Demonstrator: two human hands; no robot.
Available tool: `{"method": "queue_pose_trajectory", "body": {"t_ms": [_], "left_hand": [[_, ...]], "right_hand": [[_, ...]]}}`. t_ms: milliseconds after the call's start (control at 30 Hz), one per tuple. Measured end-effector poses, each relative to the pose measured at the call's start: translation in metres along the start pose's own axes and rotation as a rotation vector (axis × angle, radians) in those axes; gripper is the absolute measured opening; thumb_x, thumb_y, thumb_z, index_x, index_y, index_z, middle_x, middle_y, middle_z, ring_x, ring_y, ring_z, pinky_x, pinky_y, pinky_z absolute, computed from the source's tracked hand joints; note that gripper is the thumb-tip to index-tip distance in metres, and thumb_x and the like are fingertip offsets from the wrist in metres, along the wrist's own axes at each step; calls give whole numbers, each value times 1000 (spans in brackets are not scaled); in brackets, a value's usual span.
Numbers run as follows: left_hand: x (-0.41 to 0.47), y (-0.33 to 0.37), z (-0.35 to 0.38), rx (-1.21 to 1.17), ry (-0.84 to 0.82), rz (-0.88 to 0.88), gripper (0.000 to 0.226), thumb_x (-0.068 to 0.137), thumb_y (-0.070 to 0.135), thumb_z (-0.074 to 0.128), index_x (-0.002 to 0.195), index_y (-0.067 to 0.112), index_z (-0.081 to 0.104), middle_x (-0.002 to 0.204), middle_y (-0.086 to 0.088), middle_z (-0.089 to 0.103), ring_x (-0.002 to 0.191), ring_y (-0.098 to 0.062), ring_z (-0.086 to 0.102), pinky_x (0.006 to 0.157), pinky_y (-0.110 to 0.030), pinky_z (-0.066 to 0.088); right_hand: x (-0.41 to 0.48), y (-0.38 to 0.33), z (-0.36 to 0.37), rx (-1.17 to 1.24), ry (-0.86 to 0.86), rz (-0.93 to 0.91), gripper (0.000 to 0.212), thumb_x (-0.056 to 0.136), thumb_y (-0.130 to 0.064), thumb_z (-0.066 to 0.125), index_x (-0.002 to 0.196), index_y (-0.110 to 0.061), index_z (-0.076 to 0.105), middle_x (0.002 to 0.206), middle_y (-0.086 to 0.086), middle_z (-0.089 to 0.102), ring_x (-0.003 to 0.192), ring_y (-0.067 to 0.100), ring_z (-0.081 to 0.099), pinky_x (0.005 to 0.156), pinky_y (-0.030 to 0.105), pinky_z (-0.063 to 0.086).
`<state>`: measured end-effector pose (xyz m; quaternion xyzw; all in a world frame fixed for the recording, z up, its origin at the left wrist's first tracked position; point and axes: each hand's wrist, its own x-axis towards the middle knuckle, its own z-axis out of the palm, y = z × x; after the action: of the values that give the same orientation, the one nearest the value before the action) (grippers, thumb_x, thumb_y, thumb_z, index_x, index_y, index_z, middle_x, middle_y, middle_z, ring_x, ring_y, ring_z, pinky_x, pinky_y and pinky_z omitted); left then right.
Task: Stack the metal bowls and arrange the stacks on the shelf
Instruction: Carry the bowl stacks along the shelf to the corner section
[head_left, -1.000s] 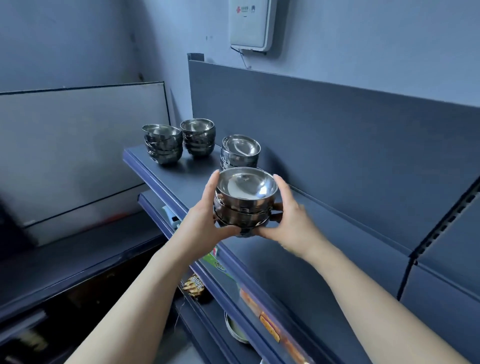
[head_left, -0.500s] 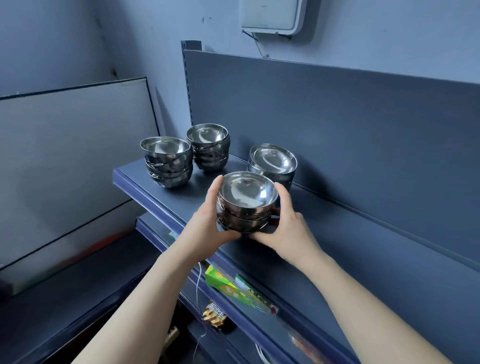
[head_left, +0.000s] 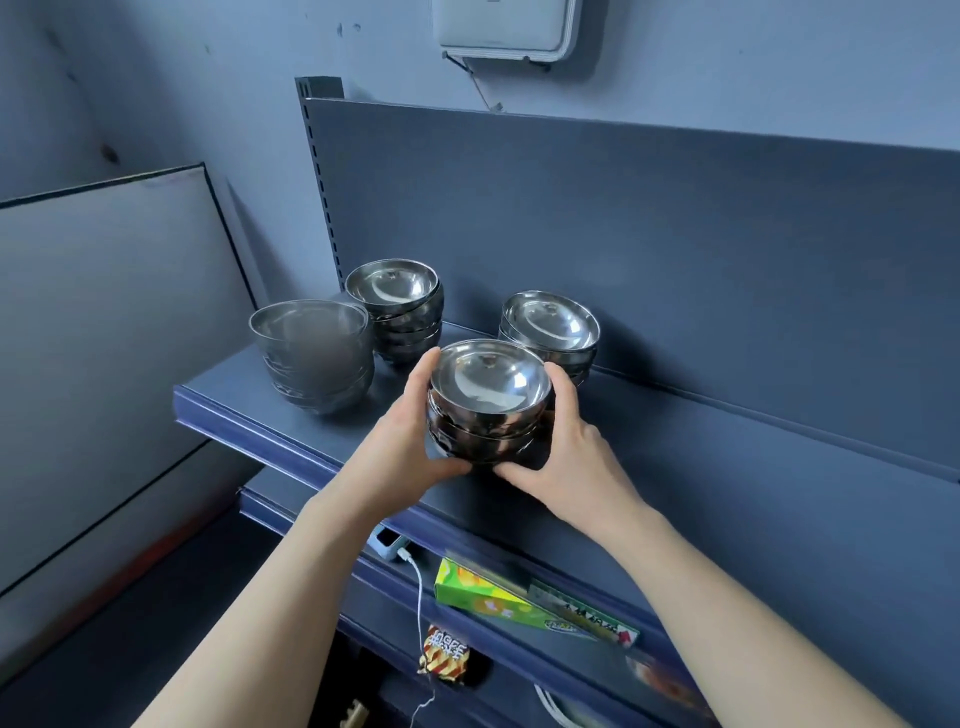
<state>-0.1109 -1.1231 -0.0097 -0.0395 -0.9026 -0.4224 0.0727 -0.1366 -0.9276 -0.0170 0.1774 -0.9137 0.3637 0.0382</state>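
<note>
Bowl stack (head_left: 488, 410) nearer three others (head_left: 311, 358) (head_left: 397, 312) (head_left: 550, 332) now, in grip of left hand (head_left: 410, 447), right hand (head_left: 566, 457)

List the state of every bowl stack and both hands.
Held bowl stack: upright, gripped on both sides.
Left hand: grips its left side.
Right hand: grips its right side.
Front-left stack: upright on top shelf.
Back-left stack: upright on shelf.
Back-right stack: upright on shelf.

Left hand (head_left: 410, 447) and right hand (head_left: 566, 457) grip a bowl stack (head_left: 488, 405) on the shelf (head_left: 675, 467).
</note>
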Motion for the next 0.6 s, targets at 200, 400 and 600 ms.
{"method": "queue_pose_trajectory", "body": {"t_ms": [200, 400, 600], "left_hand": [[7, -1, -8, 41, -30, -2, 119, 70, 15, 83, 150, 33, -2, 143, 8, 42, 120, -9, 50, 91, -16, 35], [2, 9, -17, 232, -15, 13, 113, 70, 33, 82, 152, 26, 4, 150, -4, 32, 136, -18, 33, 106, -21, 27], [-4, 66, -16, 519, 204, 243, 70, 80, 41, 70, 138, 9, 46, 139, -10, 49, 125, -30, 47, 105, -38, 35]], "right_hand": [[1, -11, 7, -53, 29, 34, 107, 73, -39, 79, 150, -27, 6, 134, 5, 58, 117, 29, 57, 88, 36, 50], [-5, -19, -10, -186, -20, 30, 105, 78, -48, 74, 152, -30, 2, 143, 5, 50, 123, 29, 52, 93, 36, 46], [-25, -20, -58, -435, 28, -32, 63, 90, -46, 61, 141, -14, 43, 143, 3, 47, 132, 21, 41, 104, 25, 28]]}}
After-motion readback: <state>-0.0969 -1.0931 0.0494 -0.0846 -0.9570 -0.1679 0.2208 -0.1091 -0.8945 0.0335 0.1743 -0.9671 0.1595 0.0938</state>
